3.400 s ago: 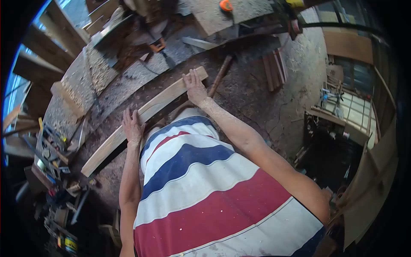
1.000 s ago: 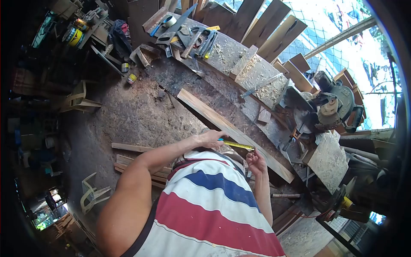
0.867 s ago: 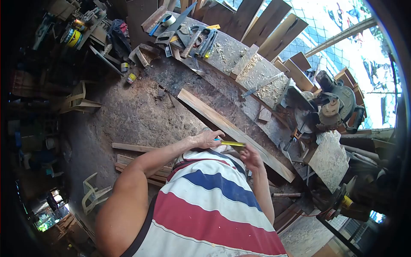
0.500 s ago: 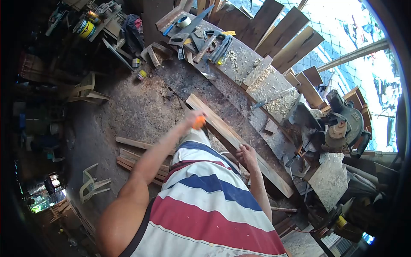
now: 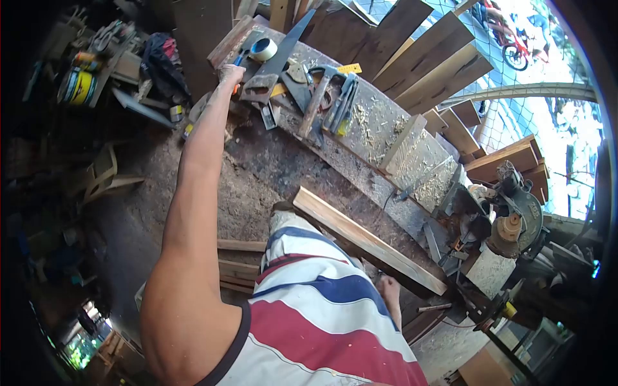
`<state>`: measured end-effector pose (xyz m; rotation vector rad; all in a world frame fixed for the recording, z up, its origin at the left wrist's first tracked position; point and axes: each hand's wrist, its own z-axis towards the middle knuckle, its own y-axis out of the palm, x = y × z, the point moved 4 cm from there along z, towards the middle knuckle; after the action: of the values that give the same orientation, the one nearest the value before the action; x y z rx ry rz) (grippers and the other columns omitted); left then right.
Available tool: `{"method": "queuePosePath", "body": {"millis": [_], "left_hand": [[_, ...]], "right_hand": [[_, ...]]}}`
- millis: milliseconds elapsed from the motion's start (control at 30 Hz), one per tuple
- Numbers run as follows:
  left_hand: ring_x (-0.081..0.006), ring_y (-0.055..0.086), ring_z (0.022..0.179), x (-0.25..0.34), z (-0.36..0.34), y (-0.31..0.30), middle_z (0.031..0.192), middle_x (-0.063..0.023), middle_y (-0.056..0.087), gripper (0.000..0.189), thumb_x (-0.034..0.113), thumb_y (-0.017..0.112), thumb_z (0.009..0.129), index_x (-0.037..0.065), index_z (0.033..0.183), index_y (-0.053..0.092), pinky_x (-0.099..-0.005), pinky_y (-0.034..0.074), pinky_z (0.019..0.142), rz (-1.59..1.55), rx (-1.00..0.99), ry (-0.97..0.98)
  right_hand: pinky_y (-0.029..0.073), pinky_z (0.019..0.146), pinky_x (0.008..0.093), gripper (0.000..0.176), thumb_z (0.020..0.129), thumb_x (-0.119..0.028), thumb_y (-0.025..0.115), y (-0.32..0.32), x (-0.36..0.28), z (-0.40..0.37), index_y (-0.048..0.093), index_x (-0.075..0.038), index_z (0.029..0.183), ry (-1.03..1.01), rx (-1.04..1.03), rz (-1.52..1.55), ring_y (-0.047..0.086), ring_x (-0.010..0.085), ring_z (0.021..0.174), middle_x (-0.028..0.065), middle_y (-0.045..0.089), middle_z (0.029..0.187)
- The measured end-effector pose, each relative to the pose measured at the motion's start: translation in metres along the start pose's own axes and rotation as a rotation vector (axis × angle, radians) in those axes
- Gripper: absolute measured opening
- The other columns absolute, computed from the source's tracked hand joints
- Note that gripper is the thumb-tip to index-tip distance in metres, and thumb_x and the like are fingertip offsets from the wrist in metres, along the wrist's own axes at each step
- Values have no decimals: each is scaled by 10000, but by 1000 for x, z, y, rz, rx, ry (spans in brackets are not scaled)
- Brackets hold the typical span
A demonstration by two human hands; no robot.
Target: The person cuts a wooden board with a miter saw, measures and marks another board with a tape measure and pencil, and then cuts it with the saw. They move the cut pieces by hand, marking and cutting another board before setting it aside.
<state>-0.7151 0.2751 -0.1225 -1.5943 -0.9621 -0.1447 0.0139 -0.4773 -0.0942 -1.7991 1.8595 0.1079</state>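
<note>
Left hand (image 5: 231,74) moved to bench (image 5: 372,112) | its fingers (image 5: 234,69): can't tell | can (image 5: 80,87) label: illegible

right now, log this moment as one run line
left hand: at workbench, near handsaw | right hand: near board, grip unclear | orange item: at left hand, partly hidden

I wear a sleeveless top (image 5: 322,338) striped white, dark red and navy, its left armhole edged with dark trim (image 5: 242,336). Left hand (image 5: 230,74), right hand (image 5: 389,288): bare.
</note>
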Motion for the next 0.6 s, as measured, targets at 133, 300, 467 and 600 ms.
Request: {"method": "queuePosePath", "body": {"millis": [133,300,467,600], "left_hand": [[-253,681,564,31,44,20,710,-121,700,275,278,741,897,9,838,737,-466,550,479,-24,-20,-252],[-303,610,1415,55,57,48,1544,-188,631,704,293,723,940,-43,1540,575,-450,508,1142,-800,-386,-134],[-323,645,1381,25,141,66,1490,-222,667,696,337,749,890,-59,1453,644,-465,530,1126,-298,-289,-144],[-338,673,1353,19,150,37,1447,-248,696,697,372,769,851,-72,1383,699,-478,548,1113,155,-205,-238]], "right_hand": [[591,754,360,296,1014,-230,690,35,93,-52,814,27,1092,-62,80,-237,741,196,786,110,800,915],[591,907,444,412,960,-417,702,88,156,-102,836,-53,1097,108,133,-438,796,338,1011,218,814,1018],[610,777,414,358,1015,-373,707,125,47,-107,829,-40,966,211,89,-334,789,213,847,132,822,929],[611,673,391,330,1016,-319,661,133,-1,-55,786,-31,1120,313,85,132,739,186,769,123,794,957]]}}
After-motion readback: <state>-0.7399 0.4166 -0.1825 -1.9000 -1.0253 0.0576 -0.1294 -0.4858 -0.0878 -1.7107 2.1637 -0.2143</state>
